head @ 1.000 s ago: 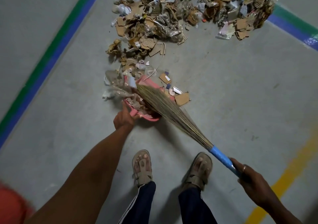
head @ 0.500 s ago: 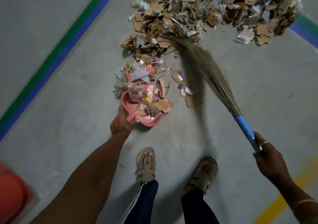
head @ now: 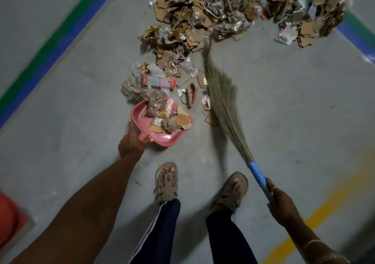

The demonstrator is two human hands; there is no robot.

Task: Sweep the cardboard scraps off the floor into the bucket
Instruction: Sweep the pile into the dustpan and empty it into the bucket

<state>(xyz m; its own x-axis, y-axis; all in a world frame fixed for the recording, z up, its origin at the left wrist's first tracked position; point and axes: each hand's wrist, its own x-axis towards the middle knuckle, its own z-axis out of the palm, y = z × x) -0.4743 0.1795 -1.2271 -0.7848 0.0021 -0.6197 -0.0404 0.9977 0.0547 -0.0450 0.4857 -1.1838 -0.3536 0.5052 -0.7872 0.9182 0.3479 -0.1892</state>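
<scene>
A big heap of cardboard scraps (head: 233, 10) and crumpled wrappers spreads over the grey floor at the top. My left hand (head: 132, 142) grips the handle of a pink dustpan (head: 140, 119) that lies on the floor with torn cardboard and wrappers in it. My right hand (head: 282, 205) grips the blue handle of a grass broom (head: 223, 101). The broom's bristles lie on the floor just right of the dustpan, their tip reaching the heap's near edge. A red-orange bucket (head: 8, 221) shows partly at the lower left edge.
Loose scraps and a flat printed carton (head: 156, 82) lie between the heap and the dustpan. My two sandalled feet (head: 166, 182) stand just behind the pan. A green and blue floor line (head: 50, 46) runs at the left, a yellow line (head: 316, 217) at the lower right.
The broom left the dustpan, swung out right toward the heap, and is now drawn back close beside the pan. The pan has gained scraps and has barely moved.
</scene>
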